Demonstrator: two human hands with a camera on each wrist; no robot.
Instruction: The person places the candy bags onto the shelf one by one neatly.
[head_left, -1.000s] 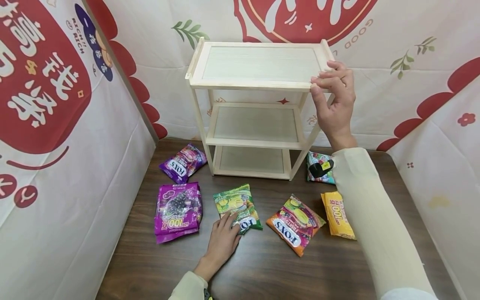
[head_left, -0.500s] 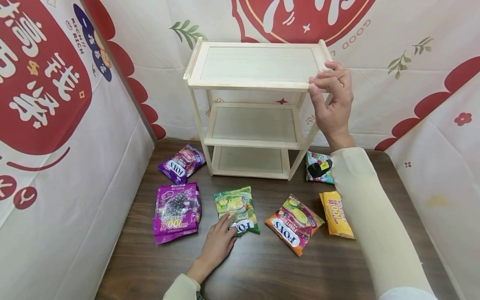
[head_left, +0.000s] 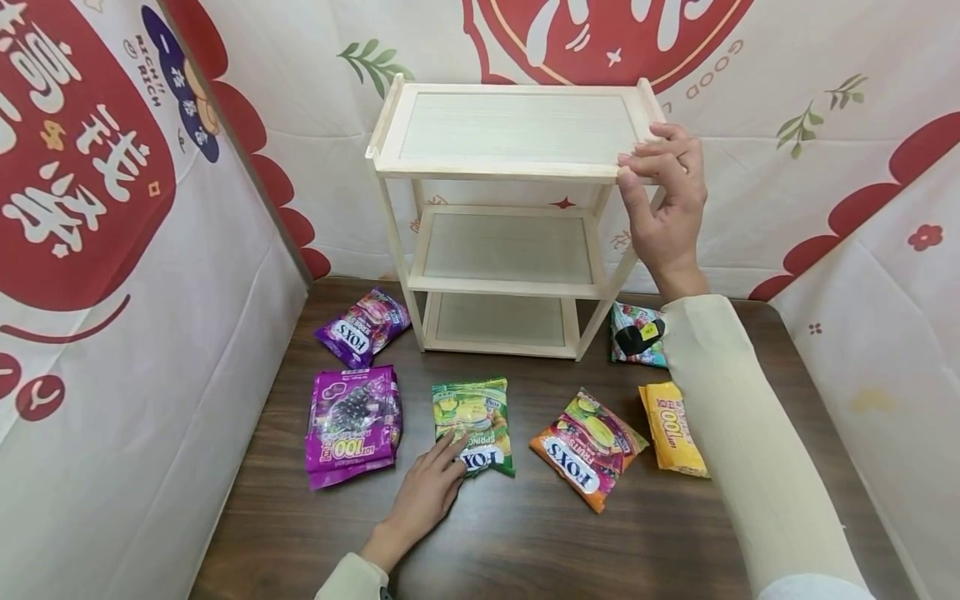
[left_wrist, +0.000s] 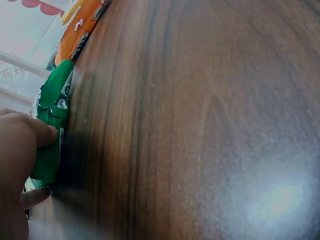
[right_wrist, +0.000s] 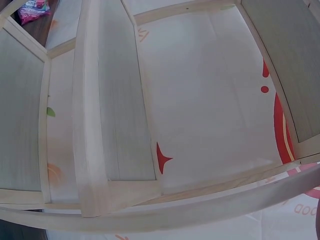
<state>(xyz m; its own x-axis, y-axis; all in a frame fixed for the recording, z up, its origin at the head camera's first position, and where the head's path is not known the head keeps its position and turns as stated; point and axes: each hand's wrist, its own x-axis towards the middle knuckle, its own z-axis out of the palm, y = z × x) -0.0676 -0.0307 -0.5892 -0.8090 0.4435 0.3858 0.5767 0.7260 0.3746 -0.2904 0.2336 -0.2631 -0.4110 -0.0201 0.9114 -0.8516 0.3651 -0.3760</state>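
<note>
In the head view my left hand (head_left: 423,490) lies over the near left corner of a green FOX'S candy bag (head_left: 476,421), flat on the table. Its fingers rest extended on the bag. The left wrist view shows the thumb (left_wrist: 46,134) against the green bag's (left_wrist: 52,107) near side and another fingertip low by the table. My right hand (head_left: 670,208) grips the right front corner of a pale wooden three-tier shelf (head_left: 495,175), thumb at the front edge, fingers over the top. The right wrist view shows the shelf's frame (right_wrist: 90,125), not the hand.
Left of the shelf lie a purple FOX'S bag (head_left: 365,327) and a purple grape candy bag (head_left: 352,425). To the right are an orange FOX'S bag (head_left: 588,450), a yellow bag (head_left: 671,429) and a teal bag (head_left: 637,321). Printed cloth walls (head_left: 300,50) enclose the table.
The green bag has turned on the table so that its edges lie squarer to the shelf. My left hand has shifted slightly left and nearer with it. My right hand stays on the shelf.
</note>
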